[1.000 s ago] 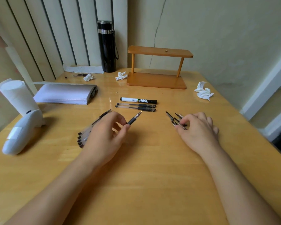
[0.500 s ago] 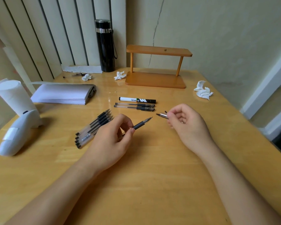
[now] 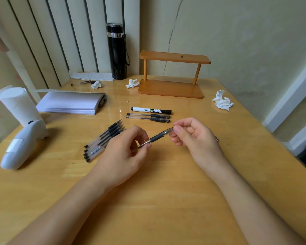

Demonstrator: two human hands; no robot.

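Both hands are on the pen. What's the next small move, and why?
Probably push the cap home onto the pen. The right hand pinches the clear cap over its tip, the left hand grips its barrel, and the two look lined up; whether the cap is fully seated is unclear.

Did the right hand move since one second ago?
Yes. The right hand moved left, nearer the marker, and now pinches the cap on the pen that the left hand holds.

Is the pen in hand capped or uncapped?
Capped: a clear cap covers the tip of the gel pen; fully seated, cannot tell.
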